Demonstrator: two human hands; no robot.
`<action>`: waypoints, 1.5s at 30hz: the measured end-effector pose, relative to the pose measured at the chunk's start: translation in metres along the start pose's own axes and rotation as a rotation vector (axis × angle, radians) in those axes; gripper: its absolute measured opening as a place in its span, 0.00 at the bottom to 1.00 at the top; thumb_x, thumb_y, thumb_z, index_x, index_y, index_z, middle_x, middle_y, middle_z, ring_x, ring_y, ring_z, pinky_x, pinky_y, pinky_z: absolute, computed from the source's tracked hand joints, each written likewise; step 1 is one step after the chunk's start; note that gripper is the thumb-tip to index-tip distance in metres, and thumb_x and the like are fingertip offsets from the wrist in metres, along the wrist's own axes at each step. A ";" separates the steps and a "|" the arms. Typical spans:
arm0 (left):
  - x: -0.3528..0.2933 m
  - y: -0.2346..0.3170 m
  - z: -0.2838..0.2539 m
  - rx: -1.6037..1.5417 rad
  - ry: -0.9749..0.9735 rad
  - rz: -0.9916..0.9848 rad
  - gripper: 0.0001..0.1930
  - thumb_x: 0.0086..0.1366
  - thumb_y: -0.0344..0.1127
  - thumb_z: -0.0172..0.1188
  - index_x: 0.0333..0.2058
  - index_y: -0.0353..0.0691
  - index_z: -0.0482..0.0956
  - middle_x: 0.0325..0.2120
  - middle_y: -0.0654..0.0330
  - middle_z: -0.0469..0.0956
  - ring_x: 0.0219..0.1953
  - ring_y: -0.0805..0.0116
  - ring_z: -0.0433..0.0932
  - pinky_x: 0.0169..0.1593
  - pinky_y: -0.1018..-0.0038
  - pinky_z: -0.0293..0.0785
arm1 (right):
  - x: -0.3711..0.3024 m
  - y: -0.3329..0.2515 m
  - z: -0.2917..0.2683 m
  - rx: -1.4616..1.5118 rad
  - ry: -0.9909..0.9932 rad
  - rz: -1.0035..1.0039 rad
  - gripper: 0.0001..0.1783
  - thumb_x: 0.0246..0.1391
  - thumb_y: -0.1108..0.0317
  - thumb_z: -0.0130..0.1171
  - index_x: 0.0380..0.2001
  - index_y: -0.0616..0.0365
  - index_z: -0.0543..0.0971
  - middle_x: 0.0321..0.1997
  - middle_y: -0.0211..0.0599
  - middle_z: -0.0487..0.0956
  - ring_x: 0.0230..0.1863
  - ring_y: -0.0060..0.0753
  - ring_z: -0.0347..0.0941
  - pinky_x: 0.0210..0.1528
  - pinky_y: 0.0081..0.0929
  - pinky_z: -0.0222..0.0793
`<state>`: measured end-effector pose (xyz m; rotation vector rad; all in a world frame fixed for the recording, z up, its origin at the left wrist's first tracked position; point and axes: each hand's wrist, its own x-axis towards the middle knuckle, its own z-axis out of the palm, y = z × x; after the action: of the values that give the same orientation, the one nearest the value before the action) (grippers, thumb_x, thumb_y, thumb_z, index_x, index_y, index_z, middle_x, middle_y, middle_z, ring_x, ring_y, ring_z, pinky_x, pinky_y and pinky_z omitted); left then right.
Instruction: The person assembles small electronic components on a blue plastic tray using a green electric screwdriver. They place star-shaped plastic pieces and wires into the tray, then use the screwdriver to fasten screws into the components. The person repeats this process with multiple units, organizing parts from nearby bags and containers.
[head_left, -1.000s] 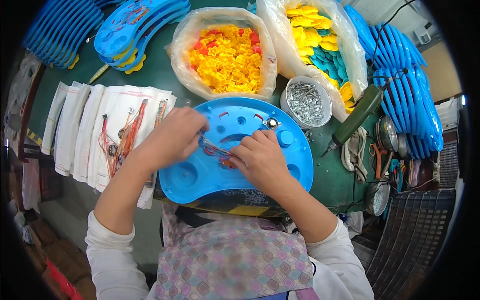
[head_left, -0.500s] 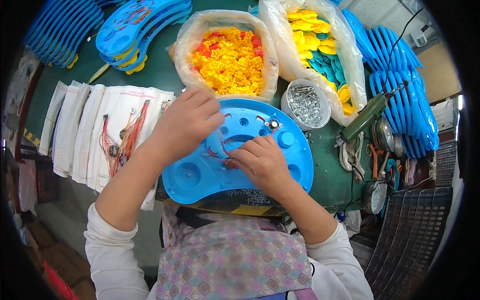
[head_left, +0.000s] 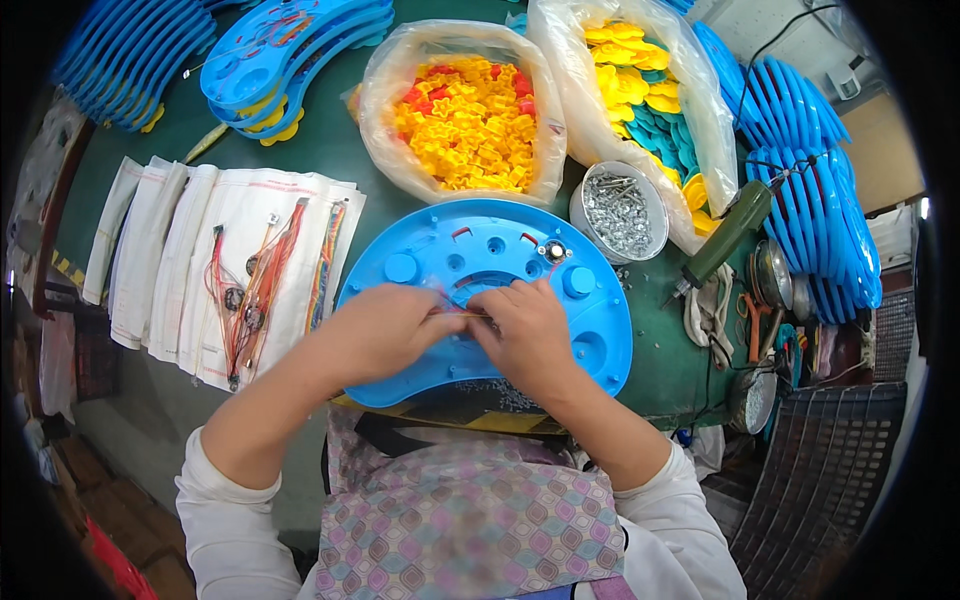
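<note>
A curved blue plastic shell (head_left: 590, 315) lies on the table right in front of me, with knobs, round hollows and a small round part fitted at its upper right. Over its middle my two hands meet. My left hand (head_left: 385, 330) is closed, with thin wires (head_left: 456, 314) pinched at its fingertips. Close against it, my right hand (head_left: 528, 335) also pinches the wires, its fingers bent inward. The far ends of the wires are hidden by my fingers and too fine to follow.
White cloth sheets (head_left: 185, 270) with wire bundles (head_left: 265, 285) lie at left. Behind the shell stand a bag of yellow and red pieces (head_left: 470, 130), a tub of screws (head_left: 620, 215) and another bag (head_left: 705, 130). A green electric screwdriver (head_left: 730, 235) hangs at right near stacked blue shells (head_left: 800, 190).
My left hand has come down and toward me from above the shell to meet my right hand. The shell's upper left knob is now uncovered.
</note>
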<state>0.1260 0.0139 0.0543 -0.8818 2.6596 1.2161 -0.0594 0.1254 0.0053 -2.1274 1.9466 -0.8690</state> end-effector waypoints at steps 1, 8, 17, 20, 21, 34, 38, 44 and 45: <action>0.006 -0.002 0.011 -0.102 0.083 0.010 0.17 0.73 0.44 0.56 0.39 0.34 0.83 0.34 0.47 0.85 0.38 0.48 0.84 0.43 0.57 0.79 | -0.002 -0.001 -0.002 0.059 -0.016 0.033 0.09 0.51 0.69 0.72 0.36 0.51 0.84 0.29 0.32 0.81 0.34 0.38 0.74 0.42 0.36 0.64; 0.024 -0.002 0.028 -0.665 0.139 -0.212 0.18 0.76 0.44 0.58 0.37 0.33 0.85 0.25 0.62 0.81 0.22 0.78 0.78 0.23 0.80 0.74 | 0.004 0.017 -0.034 0.351 -0.231 -0.022 0.11 0.57 0.71 0.69 0.44 0.51 0.86 0.35 0.33 0.84 0.37 0.39 0.77 0.44 0.35 0.68; 0.029 -0.003 0.022 -0.799 0.088 -0.200 0.18 0.76 0.44 0.56 0.41 0.33 0.85 0.26 0.61 0.81 0.27 0.74 0.81 0.31 0.76 0.78 | 0.053 0.034 -0.032 -0.074 0.081 -0.581 0.20 0.44 0.69 0.68 0.45 0.52 0.82 0.49 0.34 0.77 0.51 0.39 0.75 0.51 0.37 0.74; 0.027 -0.006 0.020 -0.811 0.047 -0.181 0.16 0.76 0.41 0.54 0.43 0.33 0.84 0.30 0.57 0.82 0.32 0.70 0.82 0.36 0.73 0.78 | 0.062 0.045 -0.025 -0.154 0.068 -0.665 0.17 0.45 0.67 0.66 0.42 0.53 0.81 0.51 0.35 0.76 0.55 0.40 0.74 0.55 0.37 0.74; 0.026 -0.006 0.021 -0.718 0.120 -0.158 0.14 0.76 0.39 0.56 0.43 0.34 0.83 0.30 0.57 0.81 0.32 0.70 0.82 0.36 0.73 0.78 | 0.064 0.047 -0.026 -0.171 0.047 -0.677 0.16 0.45 0.67 0.66 0.41 0.53 0.81 0.50 0.35 0.76 0.54 0.40 0.74 0.55 0.36 0.74; 0.052 -0.010 0.039 0.201 0.721 0.297 0.11 0.52 0.25 0.68 0.36 0.42 0.83 0.34 0.59 0.77 0.40 0.56 0.76 0.42 0.63 0.76 | 0.041 0.055 -0.014 0.017 0.102 -0.489 0.17 0.46 0.72 0.65 0.43 0.55 0.82 0.33 0.30 0.79 0.32 0.32 0.76 0.35 0.30 0.73; 0.054 -0.015 0.039 0.199 0.729 0.286 0.09 0.52 0.25 0.69 0.33 0.41 0.83 0.33 0.60 0.77 0.39 0.57 0.75 0.42 0.64 0.75 | 0.045 0.047 -0.024 -0.105 0.071 -0.558 0.19 0.45 0.68 0.66 0.44 0.55 0.81 0.33 0.28 0.77 0.32 0.31 0.75 0.35 0.30 0.72; 0.061 -0.019 0.040 0.266 0.720 0.289 0.15 0.48 0.26 0.72 0.36 0.40 0.81 0.36 0.57 0.77 0.44 0.54 0.74 0.49 0.62 0.73 | 0.055 0.052 -0.019 -0.055 0.011 -0.479 0.14 0.44 0.71 0.68 0.38 0.54 0.81 0.34 0.30 0.75 0.37 0.37 0.73 0.40 0.34 0.71; 0.061 -0.015 0.040 0.272 0.748 0.246 0.17 0.47 0.26 0.73 0.37 0.40 0.80 0.38 0.57 0.76 0.45 0.53 0.73 0.51 0.61 0.72 | 0.059 0.053 -0.017 -0.002 0.011 -0.419 0.13 0.44 0.72 0.69 0.37 0.54 0.81 0.35 0.31 0.75 0.38 0.38 0.73 0.40 0.34 0.71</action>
<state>0.0777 0.0068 -0.0016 -1.1588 3.4880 0.5797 -0.1141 0.0656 0.0136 -2.5835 1.5238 -0.9373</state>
